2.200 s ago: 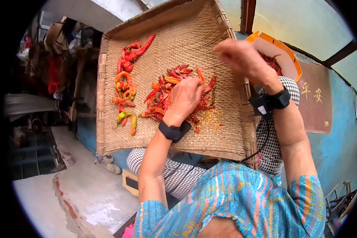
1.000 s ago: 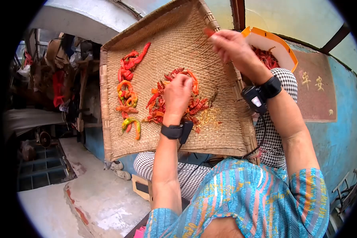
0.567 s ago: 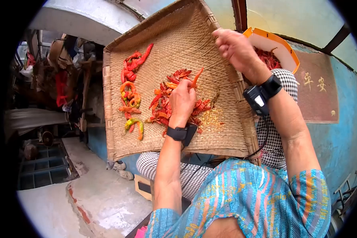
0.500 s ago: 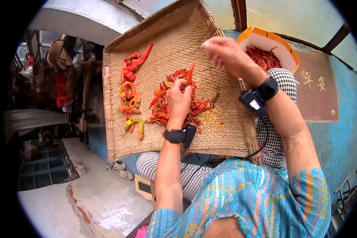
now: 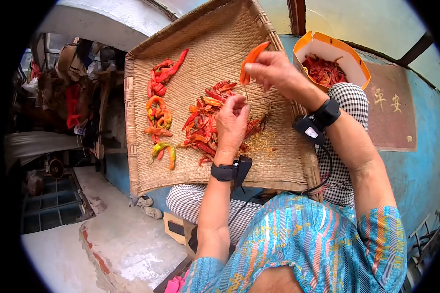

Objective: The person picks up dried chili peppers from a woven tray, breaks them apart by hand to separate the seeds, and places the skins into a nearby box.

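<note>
A long orange-red chili pepper (image 5: pixel 252 61) is held upright by my right hand (image 5: pixel 278 71), pinched between thumb and fingers over the upper part of the woven tray (image 5: pixel 215 44). Just below it, my left hand (image 5: pixel 231 122) has its fingertips pinched together at the pepper's thin stem (image 5: pixel 246 93). Under and around the left hand lies a pile of dried red chili peppers (image 5: pixel 200 129). Yellow seeds (image 5: pixel 261 144) are scattered beside the pile on the right.
Along the tray's left side lie red peppers (image 5: pixel 167 73), curled orange ones (image 5: pixel 159 115) and a yellow-green pepper (image 5: pixel 165 152). An orange-rimmed white box (image 5: pixel 357 68) with dried red chilies stands past the tray's right edge. The tray rests over checkered trousers (image 5: pixel 349 97).
The chili pepper was in my left hand and is now in my right. My right hand has closed on it; my left has shifted slightly right and down.
</note>
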Motion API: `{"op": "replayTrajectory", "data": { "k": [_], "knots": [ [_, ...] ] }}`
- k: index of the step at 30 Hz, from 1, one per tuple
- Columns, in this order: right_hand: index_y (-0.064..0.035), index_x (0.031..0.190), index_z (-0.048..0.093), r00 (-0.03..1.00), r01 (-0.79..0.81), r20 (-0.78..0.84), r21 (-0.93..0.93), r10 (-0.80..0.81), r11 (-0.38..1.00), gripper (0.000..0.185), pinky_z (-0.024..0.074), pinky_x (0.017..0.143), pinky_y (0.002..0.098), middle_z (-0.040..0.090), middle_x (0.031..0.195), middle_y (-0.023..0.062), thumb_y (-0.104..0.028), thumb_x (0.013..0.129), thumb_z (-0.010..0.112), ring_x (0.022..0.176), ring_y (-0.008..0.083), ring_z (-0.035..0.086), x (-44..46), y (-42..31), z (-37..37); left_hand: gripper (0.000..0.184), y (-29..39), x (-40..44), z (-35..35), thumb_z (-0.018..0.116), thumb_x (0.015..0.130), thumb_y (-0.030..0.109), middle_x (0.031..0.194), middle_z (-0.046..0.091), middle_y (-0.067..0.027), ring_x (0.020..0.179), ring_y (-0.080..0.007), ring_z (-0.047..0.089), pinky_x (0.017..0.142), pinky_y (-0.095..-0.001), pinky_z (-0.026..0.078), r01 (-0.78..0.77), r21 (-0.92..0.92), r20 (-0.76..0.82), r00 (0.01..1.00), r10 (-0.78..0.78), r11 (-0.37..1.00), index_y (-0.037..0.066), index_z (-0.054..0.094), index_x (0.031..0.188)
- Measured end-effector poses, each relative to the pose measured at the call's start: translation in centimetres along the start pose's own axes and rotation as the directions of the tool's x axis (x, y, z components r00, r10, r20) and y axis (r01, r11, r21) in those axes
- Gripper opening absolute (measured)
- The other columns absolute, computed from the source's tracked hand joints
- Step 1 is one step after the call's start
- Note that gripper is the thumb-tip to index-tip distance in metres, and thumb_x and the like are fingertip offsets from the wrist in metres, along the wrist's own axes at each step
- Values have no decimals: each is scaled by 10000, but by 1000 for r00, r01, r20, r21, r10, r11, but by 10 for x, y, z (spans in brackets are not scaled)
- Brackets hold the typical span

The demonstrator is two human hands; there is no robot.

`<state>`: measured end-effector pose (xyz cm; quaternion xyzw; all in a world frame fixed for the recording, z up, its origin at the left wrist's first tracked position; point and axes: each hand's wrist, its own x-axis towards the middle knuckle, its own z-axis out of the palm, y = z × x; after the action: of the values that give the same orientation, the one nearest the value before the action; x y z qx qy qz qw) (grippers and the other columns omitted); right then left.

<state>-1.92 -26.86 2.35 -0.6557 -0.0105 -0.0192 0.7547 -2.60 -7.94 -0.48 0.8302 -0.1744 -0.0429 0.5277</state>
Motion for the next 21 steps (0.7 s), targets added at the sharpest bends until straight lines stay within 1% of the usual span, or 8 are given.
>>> {"op": "replayTrajectory", "data": {
  "k": [3,5,8,13,15,16,18,21],
  "knots": [
    [-51,940,598,993,0,-108,337,39,942,225,427,511,192,561,777,-3,-266,888,639,624,61,476,3,-1,-18,209,4,-9,3,695,814,127,820,631,-48,668,-119,582,628,-250,482,-117,376,197,979,44,919,30,622,984],
    [-51,910,562,923,237,-379,691,64,683,268,418,533,210,509,744,-7,-315,907,610,631,84,467,11,5,-33,203,-1,-16,10,717,763,139,813,601,-92,686,-194,592,638,-314,480,-183,392,205,973,109,902,31,625,909],
    [-49,894,533,895,368,-438,829,82,422,306,411,562,231,488,723,-1,-350,922,580,653,105,459,13,5,-54,145,-4,-20,18,683,763,128,808,556,-115,788,-308,575,670,-417,467,-334,587,254,941,224,737,35,586,818],
    [-50,902,550,938,256,-334,845,90,470,294,398,564,221,480,723,-9,-341,918,587,652,98,450,8,0,-47,127,-2,-17,18,662,786,125,792,565,-114,758,-288,570,666,-400,470,-240,506,192,968,163,829,22,599,824],
    [-49,905,565,980,122,-199,594,-2,795,243,384,513,200,484,709,-25,-290,913,595,607,79,443,8,-5,-40,130,-2,-13,13,660,793,124,778,582,-88,703,-247,579,634,-374,475,-183,450,141,981,133,874,15,609,843],
    [-29,961,593,985,105,-167,438,-34,893,257,398,465,195,491,656,-43,-283,925,590,542,59,460,2,-11,-34,134,-4,-10,8,658,817,126,781,597,-47,672,-170,565,591,-309,454,-13,212,62,998,0,977,17,617,882],
    [-33,948,607,995,94,-51,214,-85,972,254,408,469,198,495,653,-37,-285,925,588,556,56,466,-1,-7,-20,124,5,-9,-2,645,871,134,808,605,35,680,-29,537,550,-180,413,260,-302,33,964,-263,917,29,616,931],
    [-12,944,640,948,94,317,-249,-11,964,278,451,499,233,555,692,7,-284,884,640,615,91,523,-7,-7,-5,118,5,-7,-11,639,887,120,859,624,11,685,-61,567,567,-184,449,214,-670,62,970,-234,711,68,589,980]
  ]
}}
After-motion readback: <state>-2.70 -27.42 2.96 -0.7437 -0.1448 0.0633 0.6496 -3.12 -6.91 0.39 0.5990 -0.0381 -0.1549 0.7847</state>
